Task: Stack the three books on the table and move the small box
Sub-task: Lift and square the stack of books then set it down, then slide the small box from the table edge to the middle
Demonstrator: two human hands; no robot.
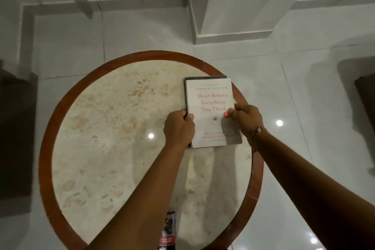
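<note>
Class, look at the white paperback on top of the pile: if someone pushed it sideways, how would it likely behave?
The white paperback would probably slide rather than tip, since it lies flat on a dark book. Its thin cover likely bends a little when lifted. It sits near the round table's rim, so a push that way might send it off.

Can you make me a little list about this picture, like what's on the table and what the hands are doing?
table: round table, pale stone top, reddish-brown wooden rim
top book: white book, red title "Don't Believe Everything You Think"
underneath: dark book, only its edge shows
left hand: grips the stack's left edge
right hand: grips the white book's right edge
near edge: small box, partly hidden by the arm
floor: glossy pale tiles
</note>
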